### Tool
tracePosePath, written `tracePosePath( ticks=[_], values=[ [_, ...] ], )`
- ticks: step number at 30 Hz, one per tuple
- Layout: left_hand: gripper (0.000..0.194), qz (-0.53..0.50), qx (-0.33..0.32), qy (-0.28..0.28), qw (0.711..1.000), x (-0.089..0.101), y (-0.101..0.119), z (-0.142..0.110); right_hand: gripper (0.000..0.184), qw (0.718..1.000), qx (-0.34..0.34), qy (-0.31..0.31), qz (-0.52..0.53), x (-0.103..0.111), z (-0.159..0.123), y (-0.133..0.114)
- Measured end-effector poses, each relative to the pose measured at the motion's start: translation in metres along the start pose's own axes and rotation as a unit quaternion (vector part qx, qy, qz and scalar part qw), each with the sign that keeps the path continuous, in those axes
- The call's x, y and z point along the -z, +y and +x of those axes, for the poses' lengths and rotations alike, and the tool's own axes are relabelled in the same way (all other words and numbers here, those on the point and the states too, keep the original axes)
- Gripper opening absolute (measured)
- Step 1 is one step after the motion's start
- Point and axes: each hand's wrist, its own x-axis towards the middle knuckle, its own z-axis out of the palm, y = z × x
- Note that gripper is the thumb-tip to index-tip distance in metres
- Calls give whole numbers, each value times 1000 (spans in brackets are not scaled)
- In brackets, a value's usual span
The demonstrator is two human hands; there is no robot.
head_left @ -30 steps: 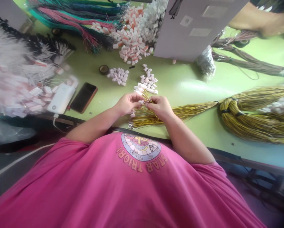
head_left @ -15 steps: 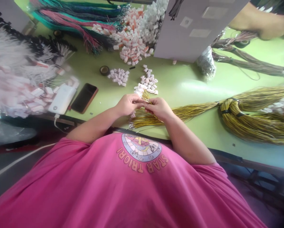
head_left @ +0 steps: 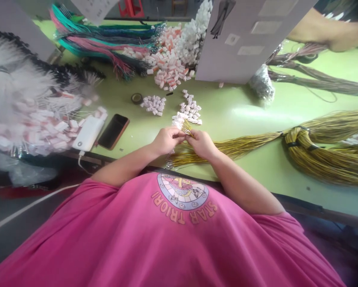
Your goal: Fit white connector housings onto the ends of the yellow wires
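Observation:
My left hand (head_left: 167, 141) is closed in a pinch, its fingertips meeting those of my right hand; what small thing it pinches is hidden. My right hand (head_left: 204, 144) is closed on thin yellow wire (head_left: 186, 126), whose ends fan out past the fingertips. Just beyond the fingers lie white connectors (head_left: 179, 119), some apparently at the wire ends. A long bundle of yellow wires (head_left: 241, 144) runs beneath my right hand and forearm, its bare-looking tips near the table's front edge. A loose group of small white connectors (head_left: 192, 110) lies farther back.
Left of my hands are another connector pile (head_left: 154, 105), a tape roll (head_left: 137, 98), a phone (head_left: 113, 131) and a white power bank (head_left: 89, 132) with a cable. A grey panel (head_left: 235, 59) stands behind. Coiled yellow wire (head_left: 301, 147) lies right; another person's arm (head_left: 328, 32) reaches in.
The view has shifted, so the scene sits lower and farther right. My left fingers have drawn back slightly from over the right fingertips. Both hands stay close together at the yellow wire ends.

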Motion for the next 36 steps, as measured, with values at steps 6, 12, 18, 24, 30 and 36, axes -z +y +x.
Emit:
tracePosePath(
  ticks=[6, 12, 18, 24, 30, 36],
  values=[
    [15, 78, -39, -14, 996, 14, 10, 4, 28, 998, -18, 6, 57, 4, 0, 3],
    [24, 325, -26, 24, 945, 73, -23, 46, 16, 988, 32, 60, 135, 11, 5, 11],
    [30, 418, 35, 8, 908, 91, -64, 72, 24, 968, -42, 10, 248, 8, 2, 7],
    [26, 421, 74, -17, 904, 92, -53, 63, 11, 979, -41, 16, 198, 10, -2, -1],
    [19, 214, 101, -71, 969, 87, -8, 42, 9, 973, -76, -12, 218, 11, -1, -1],
    [22, -214, 144, -155, 954, 44, 21, 6, 7, 960, -72, -20, 270, 11, -1, 0]
  ],
)
